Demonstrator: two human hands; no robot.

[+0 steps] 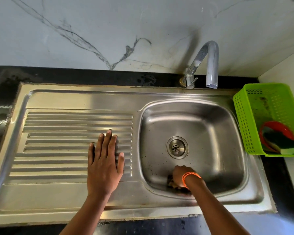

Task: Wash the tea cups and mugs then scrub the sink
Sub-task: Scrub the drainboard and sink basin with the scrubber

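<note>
Two hands at the sink (193, 119).
Left hand (104, 164) flat, fingers spread on drainboard (58, 133); right hand (181, 175) grips scrubber (170, 182) at basin 6 o'clock.

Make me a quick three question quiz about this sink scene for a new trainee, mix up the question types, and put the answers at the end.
1. True or false: the left hand lies flat on the ribbed drainboard.
2. Multiple choice: where is the right hand working? A) at the tap B) on the near wall of the sink basin C) inside the green basket
3. Short answer: what lies in the green basket to the right of the sink?

Key
1. True.
2. B; it grips a scrubber against the steel, near the drain.
3. A green and yellow sponge and a red round thing under it.
</note>
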